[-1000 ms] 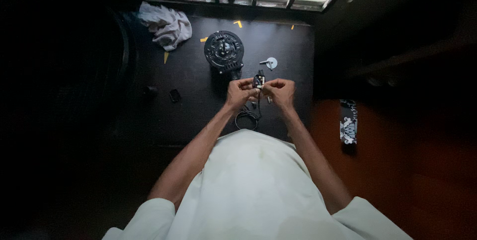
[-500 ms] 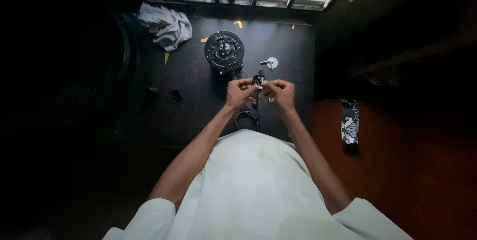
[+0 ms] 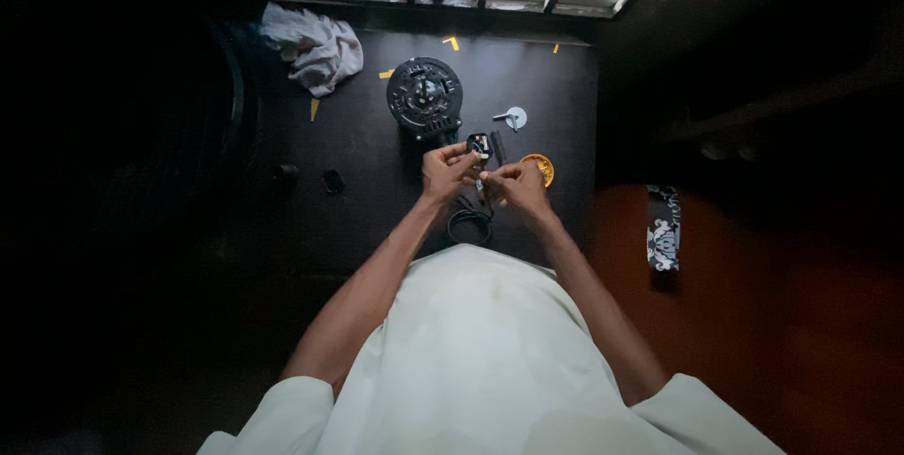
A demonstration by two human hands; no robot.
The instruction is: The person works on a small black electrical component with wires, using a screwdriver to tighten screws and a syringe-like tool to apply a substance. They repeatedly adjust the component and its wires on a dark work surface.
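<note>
A dark table [image 3: 377,201] is seen from above, with both hands brought together over its middle. A small black part [image 3: 478,145] is held up at the fingertips of the left hand [image 3: 448,172], whose fingers are curled closed around it. The right hand [image 3: 516,184] is pinched shut just beside it, on what seems to be a thin wire; what exactly is pinched cannot be told. A coil of black cable [image 3: 469,224] lies on the table under the wrists, close to the white garment [image 3: 480,351].

No filled container can be made out. A small round yellow dish [image 3: 540,168] is seen just right of the right hand, its contents too small to tell. Behind the hands a round black housing [image 3: 425,95] is set, with a small white disc [image 3: 514,118] to its right and a crumpled white cloth [image 3: 315,48] at the far left corner.

Compared with a second ago, the hands are found in nearly the same place, a little nearer the housing, and the yellow dish, then hidden by the right hand, is now uncovered
</note>
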